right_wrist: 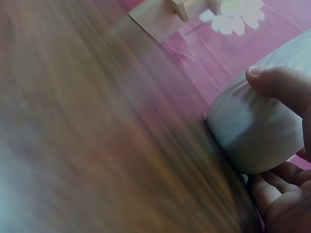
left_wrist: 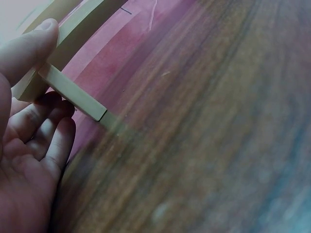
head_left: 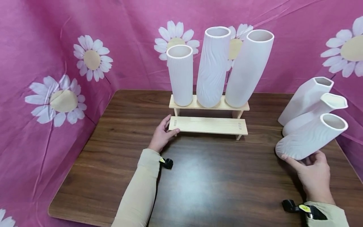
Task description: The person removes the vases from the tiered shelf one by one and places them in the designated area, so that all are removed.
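- Vase (head_left: 309, 135) at the right of the table (head_left: 198, 183), head view: white, wavy, its mouth up and to the right, it is the nearest of three in a cluster. Its lower body is in the grip of the right hand (head_left: 314, 176), thumb on the near side.
- Behind it, same view, are a flared vase (head_left: 302, 121) and an angular vase (head_left: 306, 99) (all three overlap from this angle).
- Left of these, well apart, the left hand (head_left: 163, 135) holds the left end of the low shelf (head_left: 208, 125), thumb on the front edge, fingers behind.
- Just behind that stands the high shelf (head_left: 194, 102), bearing, left to right, a ribbed vase (head_left: 180, 75), a swirled vase (head_left: 214, 67) and a smooth vase (head_left: 249, 69), mouths up.
- Pink cloth (head_left: 133, 47) with white daisies hangs around the table.
- Left wrist view: the thumb lies over the low shelf's end, the fingers curl below it, and one wooden leg (left_wrist: 73, 92) reaches down to the table.
- Right wrist view: the thumb presses the vase's side and the fingers are at its rounded base, close above the table; whether the base touches the wood I cannot tell.
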Motion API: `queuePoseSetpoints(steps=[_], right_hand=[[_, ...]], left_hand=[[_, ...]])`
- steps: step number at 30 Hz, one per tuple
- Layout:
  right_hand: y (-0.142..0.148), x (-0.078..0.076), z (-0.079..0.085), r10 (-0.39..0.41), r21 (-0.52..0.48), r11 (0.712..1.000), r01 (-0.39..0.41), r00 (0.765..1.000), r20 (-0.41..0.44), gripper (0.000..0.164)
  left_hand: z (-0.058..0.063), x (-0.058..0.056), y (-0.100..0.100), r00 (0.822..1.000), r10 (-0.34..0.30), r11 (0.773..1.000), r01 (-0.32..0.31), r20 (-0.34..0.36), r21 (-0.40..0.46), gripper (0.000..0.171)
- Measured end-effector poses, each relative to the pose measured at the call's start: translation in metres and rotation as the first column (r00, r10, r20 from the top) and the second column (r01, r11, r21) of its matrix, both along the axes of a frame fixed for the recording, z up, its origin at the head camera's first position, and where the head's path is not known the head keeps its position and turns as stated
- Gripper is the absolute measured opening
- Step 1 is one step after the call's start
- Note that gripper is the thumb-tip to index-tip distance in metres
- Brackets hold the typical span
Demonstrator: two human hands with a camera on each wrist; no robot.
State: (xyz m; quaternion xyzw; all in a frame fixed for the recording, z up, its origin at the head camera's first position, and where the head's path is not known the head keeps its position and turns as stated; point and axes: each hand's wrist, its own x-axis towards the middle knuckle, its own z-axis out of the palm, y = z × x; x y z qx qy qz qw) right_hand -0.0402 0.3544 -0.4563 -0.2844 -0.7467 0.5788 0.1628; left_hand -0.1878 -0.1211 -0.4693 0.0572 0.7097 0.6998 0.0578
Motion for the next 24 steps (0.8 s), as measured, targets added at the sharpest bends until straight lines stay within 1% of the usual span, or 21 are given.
queuePoseSetpoints(steps=[1, 5, 8, 10, 12, 15, 17, 19, 22, 24], right_hand=[[0.002, -0.001, 0.001, -0.017, -0.002, 1.000, 0.017, 1.000, 0.005, 0.071], [0.007, -0.002, 0.001, -0.067, -0.121, 0.991, 0.060, 0.996, -0.054, 0.074], [0.008, -0.002, 0.002, -0.088, -0.146, 0.986, 0.079, 0.995, -0.053, 0.074], [0.009, -0.003, 0.003, -0.095, -0.108, 0.990, 0.093, 0.995, -0.020, 0.072], [0.009, -0.003, 0.003, -0.107, -0.096, 0.990, 0.106, 0.994, -0.001, 0.071], [0.010, -0.003, 0.003, -0.120, -0.038, 0.992, 0.122, 0.991, 0.058, 0.070], [0.012, -0.002, 0.003, -0.134, -0.062, 0.988, 0.139, 0.988, 0.072, 0.072], [0.013, -0.002, 0.002, -0.145, -0.064, 0.987, 0.151, 0.986, 0.086, 0.074], [0.014, -0.003, 0.002, -0.162, -0.110, 0.979, 0.169, 0.984, 0.069, 0.078], [0.014, -0.002, 0.001, -0.162, -0.086, 0.982, 0.170, 0.983, 0.086, 0.078]], left_hand=[[0.000, 0.000, 0.000, 1.000, 0.000, 1.000, 0.000, -0.001, -0.003, 0.082], [0.001, 0.000, 0.001, 1.000, 0.006, 1.000, -0.006, -0.006, -0.018, 0.081], [0.001, 0.001, 0.001, 1.000, 0.011, 1.000, -0.011, -0.003, -0.015, 0.081], [0.001, 0.001, 0.001, 1.000, 0.011, 1.000, -0.011, -0.002, -0.011, 0.081], [0.001, 0.001, 0.000, 1.000, 0.009, 1.000, -0.009, 0.005, -0.011, 0.081], [0.001, 0.000, 0.000, 1.000, 0.002, 1.000, -0.002, 0.012, -0.012, 0.083], [0.001, -0.001, 0.000, 1.000, -0.007, 1.000, 0.007, 0.016, -0.015, 0.083], [0.001, -0.001, 0.000, 1.000, -0.014, 1.000, 0.014, 0.014, -0.011, 0.083], [0.000, -0.002, 0.000, 1.000, -0.015, 1.000, 0.015, 0.011, -0.004, 0.083], [0.000, -0.001, 0.000, 1.000, -0.012, 1.000, 0.012, 0.006, 0.001, 0.082]])
